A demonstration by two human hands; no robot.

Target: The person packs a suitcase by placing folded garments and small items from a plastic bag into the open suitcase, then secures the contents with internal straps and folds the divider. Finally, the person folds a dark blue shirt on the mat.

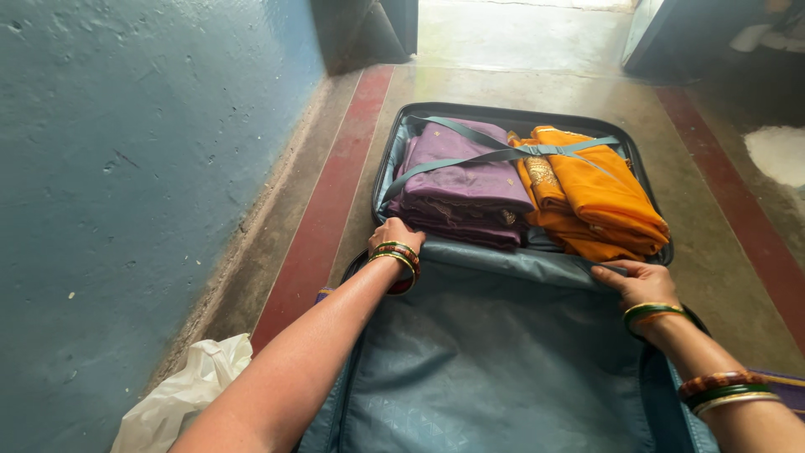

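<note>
suitcase [503, 352]: 1 | folded cloth stacks: 2, purple [465, 189], orange [599, 193] | plastic bag [180, 398]: 1

arms: bare | left wrist: green-red bangles [401, 256] | right wrist: green, perhaps gold bangles [650, 312]

An open suitcase [394, 147] is lying on the floor [713, 252] beside a blue wall [126, 168]. Purple folded cloth [465, 189] and orange folded cloth [599, 197] are sitting side by side under crossed straps [503, 153]. The left hand [394, 235] and right hand [639, 283] are gripping the grey-blue lining flap [503, 352] at its top edge. A white plastic bag [180, 398] is lying by the wall.
</note>
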